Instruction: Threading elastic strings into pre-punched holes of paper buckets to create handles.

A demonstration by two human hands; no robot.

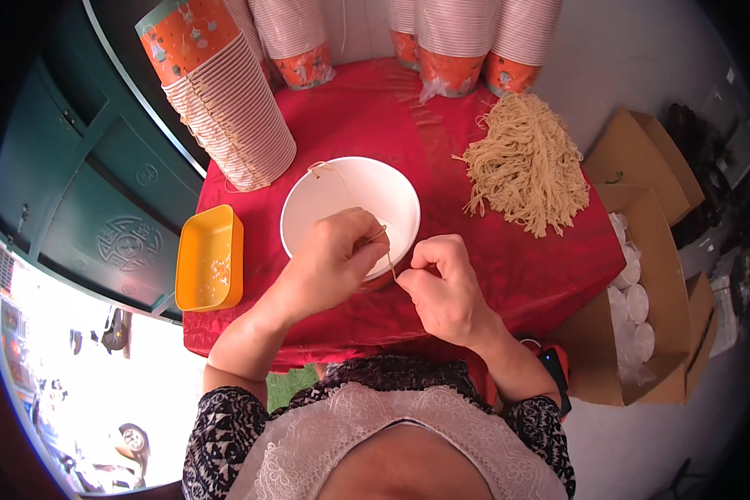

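Note:
A white-lined paper bucket [375, 177] stands upright with its mouth up at the middle of the red-covered table. My left hand [325, 254] is over its near rim, thumb and fingers pinched on a thin tan cord [393, 268]. Just outside the rim, on the right, my right hand [448, 292] pinches the same cord lower down; its fingers are curled closed. A short stretch of cord shows between the two hands. At the bucket's far rim another bit of cord [328, 169] hangs inside. My left hand hides part of the bucket's inside.
A tall nested stack of orange-patterned buckets [233, 117], with cords on its side, leans at the back left. A yellow plastic container [193, 258] holds small white bits. At right lies a heap of tan cords [529, 162]. Wrapped bucket stacks [458, 50] line the back. Cardboard boxes [667, 292] stand right.

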